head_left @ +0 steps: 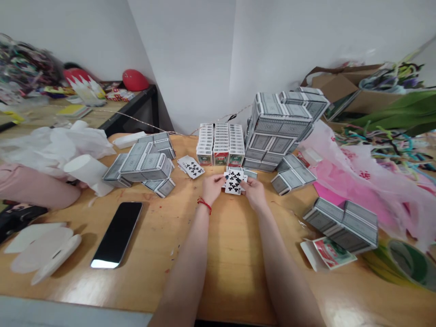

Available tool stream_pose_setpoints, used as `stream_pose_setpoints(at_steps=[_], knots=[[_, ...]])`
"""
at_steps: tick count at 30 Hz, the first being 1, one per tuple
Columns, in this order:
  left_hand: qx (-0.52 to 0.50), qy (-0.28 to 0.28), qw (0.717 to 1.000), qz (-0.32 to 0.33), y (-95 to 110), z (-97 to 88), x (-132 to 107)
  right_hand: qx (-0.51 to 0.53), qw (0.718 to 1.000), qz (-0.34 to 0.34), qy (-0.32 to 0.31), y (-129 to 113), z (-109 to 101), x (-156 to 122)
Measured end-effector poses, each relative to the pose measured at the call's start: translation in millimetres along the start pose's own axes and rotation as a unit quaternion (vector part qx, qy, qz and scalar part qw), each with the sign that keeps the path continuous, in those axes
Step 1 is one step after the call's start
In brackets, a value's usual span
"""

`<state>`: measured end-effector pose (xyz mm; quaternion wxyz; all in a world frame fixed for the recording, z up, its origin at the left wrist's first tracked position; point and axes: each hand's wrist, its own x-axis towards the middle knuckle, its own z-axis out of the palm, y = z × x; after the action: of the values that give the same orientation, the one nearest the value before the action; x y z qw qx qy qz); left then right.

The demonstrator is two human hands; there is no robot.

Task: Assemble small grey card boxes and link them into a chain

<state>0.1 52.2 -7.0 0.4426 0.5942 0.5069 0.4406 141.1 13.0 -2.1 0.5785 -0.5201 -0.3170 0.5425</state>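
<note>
We've got playing cards (234,183) in both hands at the desk (163,245), ten of clubs facing up; left hand (211,187) fingers pinch their left edge, right hand (254,190) fingers the right; boxed decks (220,144) stand just behind; loose cards (195,169) lie to our left; phone (117,234) nearer us.

Playing cards (234,182) before rows of card boxes (221,144), phone (117,234) left, tape roll (402,262) right.

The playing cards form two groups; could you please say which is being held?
The group topped by the ten of clubs, between the left hand and right hand; the other cards lie on the table to its left, untouched.
</note>
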Motion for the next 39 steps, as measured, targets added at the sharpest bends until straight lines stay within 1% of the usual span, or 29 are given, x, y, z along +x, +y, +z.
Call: stream_pose_setpoints(at_steps=[7,20,25,28,30,32,33,35,37,39], knots=[[-0.004,-0.005,1.000,0.001,1,0.7,0,-0.004,1.000,0.001,0.002,1,-1,1],[-0.011,-0.013,1.000,0.000,-5,0.2,0,0.003,1.000,0.005,-0.008,4,-1,3],[0.011,-0.011,1.000,0.006,-2,0.0,0,-0.001,1.000,0.002,-0.007,5,-2,3],[0.003,-0.005,1.000,0.004,1,-0.5,-1,-0.003,1.000,0.002,-0.003,5,-1,3],[-0.027,-0.013,0.999,-0.015,4,-2.0,-2,-0.004,1.000,0.001,-0.001,4,-1,3],[-0.098,-0.038,0.993,-0.059,8,-5.2,-3,-0.003,1.000,0.002,0.003,3,-1,3],[-0.144,-0.055,0.984,-0.086,10,-7.4,-4,-0.001,1.000,0.003,0.003,3,-2,3],[-0.234,-0.100,0.958,-0.131,13,-12.4,-6,0.009,1.000,0.007,0.001,2,-2,3],[-0.285,-0.134,0.937,-0.151,16,-16.7,-7,0.019,1.000,0.010,-0.004,1,-3,2],[-0.306,-0.153,0.927,-0.156,17,-19.2,-8,0.025,1.000,0.007,-0.010,1,-3,2]])
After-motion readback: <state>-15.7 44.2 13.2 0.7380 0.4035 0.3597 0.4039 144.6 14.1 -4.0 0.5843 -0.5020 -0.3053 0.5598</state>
